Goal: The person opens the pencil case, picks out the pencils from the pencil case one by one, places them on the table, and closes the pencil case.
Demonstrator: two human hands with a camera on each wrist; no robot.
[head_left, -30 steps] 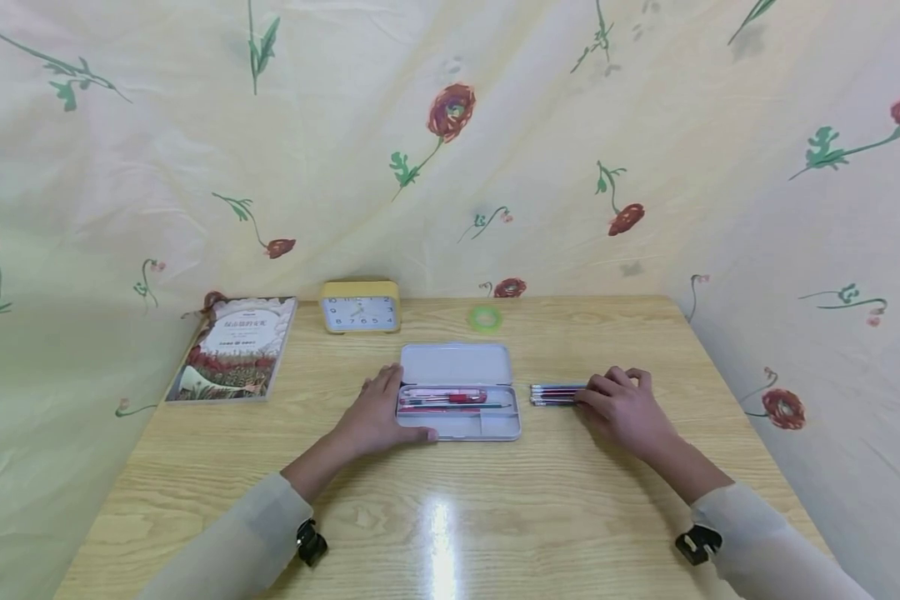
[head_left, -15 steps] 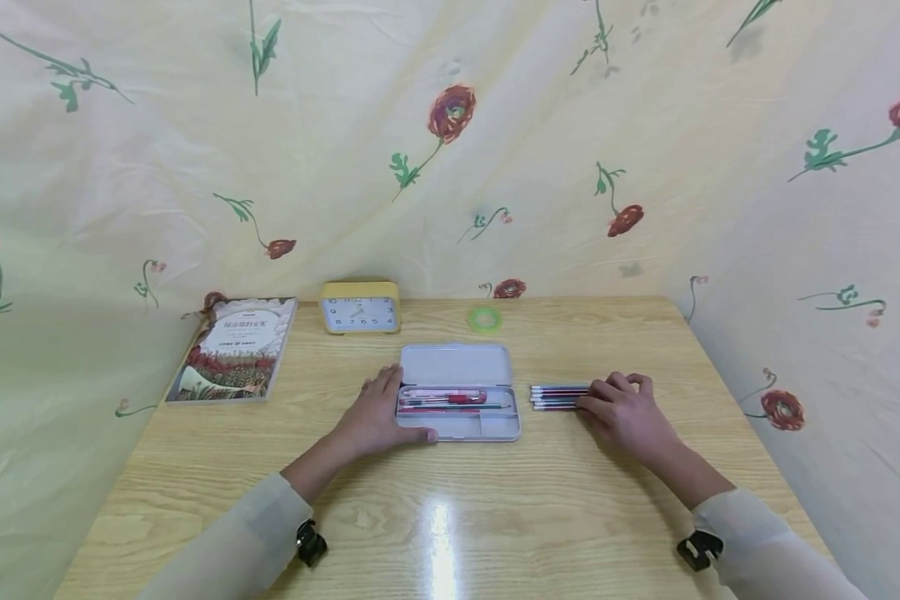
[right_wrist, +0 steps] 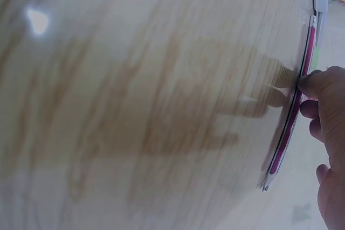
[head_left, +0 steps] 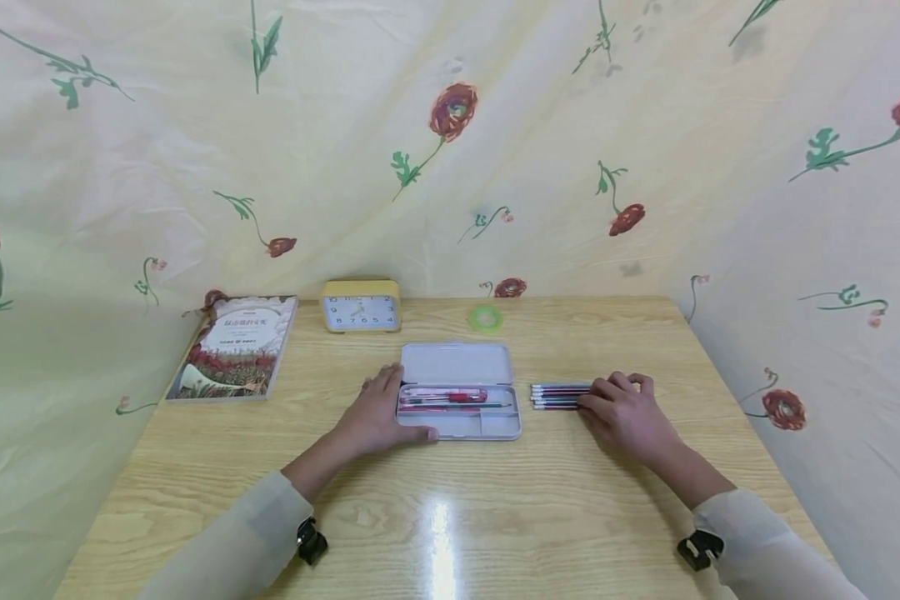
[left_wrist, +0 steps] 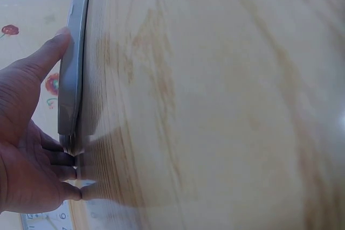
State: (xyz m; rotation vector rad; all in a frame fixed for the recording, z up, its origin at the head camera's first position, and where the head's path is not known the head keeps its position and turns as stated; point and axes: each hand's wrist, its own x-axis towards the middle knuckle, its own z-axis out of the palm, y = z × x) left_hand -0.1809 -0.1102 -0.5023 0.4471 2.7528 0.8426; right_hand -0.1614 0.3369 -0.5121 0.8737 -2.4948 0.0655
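Note:
An open pencil case point(head_left: 457, 364) lies mid-table, its lid folded back. Inside are several pens and a pencil point(head_left: 495, 406). My left hand point(head_left: 375, 417) holds its left end, the thumb on the front edge and the fingers along the side. In the left wrist view the thumb presses the grey case wall point(left_wrist: 73, 79). To the right of the case lies a row of several pencils point(head_left: 553, 396), white ends toward the case. My right hand point(head_left: 626, 417) grips them near their other ends, hiding those in the head view. A dark red pencil point(right_wrist: 291, 119) shows by the thumb in the right wrist view.
A yellow clock point(head_left: 361, 307) stands behind the case on the left. Farther left lies a book point(head_left: 234, 350). A green tape roll point(head_left: 485, 318) sits at the back of the wooden table point(head_left: 360, 542). Flowered cloth point(head_left: 330, 150) hangs behind and at both sides.
My right hand has shifted slightly toward me, and the row of pencils looks a little wider at its near side. The left hand and the case have not moved.

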